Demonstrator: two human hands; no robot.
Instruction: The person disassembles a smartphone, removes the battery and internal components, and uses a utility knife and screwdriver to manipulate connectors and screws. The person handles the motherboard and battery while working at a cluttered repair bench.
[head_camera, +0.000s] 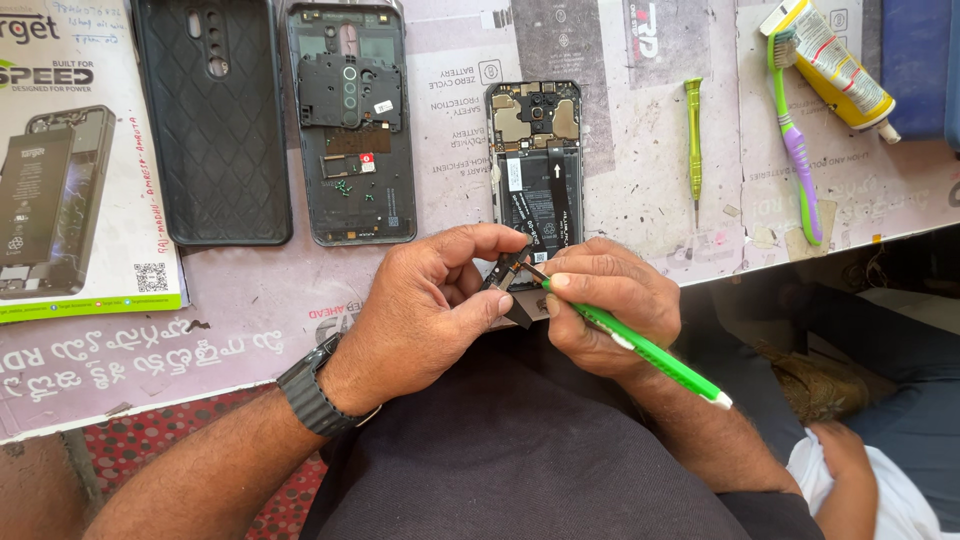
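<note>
The left hand (425, 300) pinches a small dark part (507, 270) at the bench edge, just below the open phone (536, 165). The right hand (605, 300) grips green tweezers (640, 345), fingers closed around them, tips touching the part.

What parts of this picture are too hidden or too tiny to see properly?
- Head view: the lower end of the opened phone is hidden behind the left hand and right hand.
- The small dark part pinched by the fingers is too small to identify.
- The tip of the green tool is covered by the fingers.
- The blue thing is cut off by the right edge.
</note>
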